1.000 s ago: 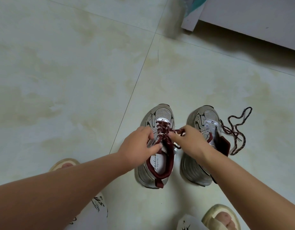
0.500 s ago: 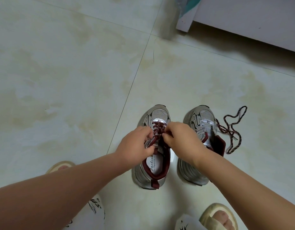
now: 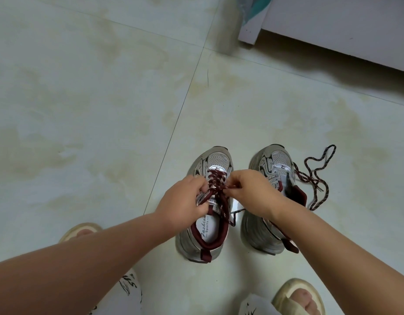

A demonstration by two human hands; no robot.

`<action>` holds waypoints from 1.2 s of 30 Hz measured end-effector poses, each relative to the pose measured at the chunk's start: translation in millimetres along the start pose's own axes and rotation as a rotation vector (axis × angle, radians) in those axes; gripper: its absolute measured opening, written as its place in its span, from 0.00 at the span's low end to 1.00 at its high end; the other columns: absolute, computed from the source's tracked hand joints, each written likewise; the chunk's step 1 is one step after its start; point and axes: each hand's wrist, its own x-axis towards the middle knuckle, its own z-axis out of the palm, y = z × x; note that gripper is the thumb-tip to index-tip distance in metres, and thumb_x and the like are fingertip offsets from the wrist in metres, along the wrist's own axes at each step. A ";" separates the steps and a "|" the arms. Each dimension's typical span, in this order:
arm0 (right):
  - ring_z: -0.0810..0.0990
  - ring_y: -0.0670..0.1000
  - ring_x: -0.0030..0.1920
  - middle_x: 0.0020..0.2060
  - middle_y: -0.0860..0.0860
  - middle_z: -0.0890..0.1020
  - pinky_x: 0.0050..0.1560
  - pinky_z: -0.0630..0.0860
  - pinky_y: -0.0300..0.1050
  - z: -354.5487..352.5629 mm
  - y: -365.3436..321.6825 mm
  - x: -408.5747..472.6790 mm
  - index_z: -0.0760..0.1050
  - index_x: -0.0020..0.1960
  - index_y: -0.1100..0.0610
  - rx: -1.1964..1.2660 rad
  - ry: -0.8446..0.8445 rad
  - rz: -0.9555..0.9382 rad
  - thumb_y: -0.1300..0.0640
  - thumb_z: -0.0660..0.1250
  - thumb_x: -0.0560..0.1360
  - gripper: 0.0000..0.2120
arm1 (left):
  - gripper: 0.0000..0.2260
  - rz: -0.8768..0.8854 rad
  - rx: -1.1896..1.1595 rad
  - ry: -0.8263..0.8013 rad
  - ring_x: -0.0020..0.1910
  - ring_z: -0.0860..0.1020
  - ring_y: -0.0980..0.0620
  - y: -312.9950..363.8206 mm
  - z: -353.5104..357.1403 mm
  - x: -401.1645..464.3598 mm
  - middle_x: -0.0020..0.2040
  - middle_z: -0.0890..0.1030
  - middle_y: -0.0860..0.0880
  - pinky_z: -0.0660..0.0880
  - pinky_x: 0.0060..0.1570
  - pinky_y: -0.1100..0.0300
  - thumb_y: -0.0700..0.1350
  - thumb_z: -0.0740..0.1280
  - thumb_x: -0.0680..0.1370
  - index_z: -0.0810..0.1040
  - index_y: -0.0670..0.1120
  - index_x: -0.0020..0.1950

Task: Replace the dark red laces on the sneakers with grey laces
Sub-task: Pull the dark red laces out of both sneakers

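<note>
Two silver-grey sneakers with dark red lining stand side by side on the floor. The left sneaker [image 3: 205, 237] still carries its dark red lace [image 3: 215, 178] through the eyelets. My left hand [image 3: 183, 202] grips the sneaker's upper beside the tongue. My right hand [image 3: 251, 192] pinches a strand of that lace over the eyelets. The right sneaker [image 3: 272, 164] has no lace in its eyelets; a loose dark red lace [image 3: 319, 176] lies curled on the floor to its right. No grey lace is in view.
Pale tiled floor [image 3: 94, 114] all around. A white furniture base [image 3: 332, 30] runs along the top right. My two feet in cream sandals show at the bottom, the left foot [image 3: 80, 233] and the right foot [image 3: 298, 296].
My right hand shifted left from between the sneakers to over the left sneaker's eyelets and pulled a strand of lace. My left hand stayed on the upper.
</note>
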 end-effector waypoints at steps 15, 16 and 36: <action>0.76 0.58 0.41 0.38 0.58 0.78 0.42 0.72 0.48 12.9 -6.2 0.3 0.68 0.33 0.57 0.069 0.004 0.231 0.50 0.59 0.79 0.17 | 0.12 -0.077 -0.096 0.028 0.36 0.67 0.55 -3.9 1.1 3.7 0.38 0.68 0.56 0.66 0.39 0.60 0.45 0.71 0.70 0.66 0.52 0.40; 0.76 0.58 0.40 0.38 0.58 0.79 0.42 0.72 0.48 10.8 -6.5 0.7 0.68 0.34 0.58 0.049 0.028 0.205 0.52 0.58 0.79 0.16 | 0.12 -0.073 -0.094 0.026 0.36 0.67 0.55 -4.1 0.7 3.5 0.38 0.67 0.56 0.65 0.39 0.60 0.45 0.71 0.70 0.66 0.52 0.40; 0.74 0.52 0.36 0.31 0.50 0.75 0.42 0.72 0.48 1.8 1.1 -5.6 0.73 0.40 0.58 0.494 0.491 0.171 0.55 0.64 0.77 0.09 | 0.09 -0.084 -0.079 0.021 0.38 0.68 0.52 -3.5 -0.9 1.2 0.39 0.68 0.55 0.69 0.41 0.57 0.44 0.69 0.71 0.68 0.49 0.43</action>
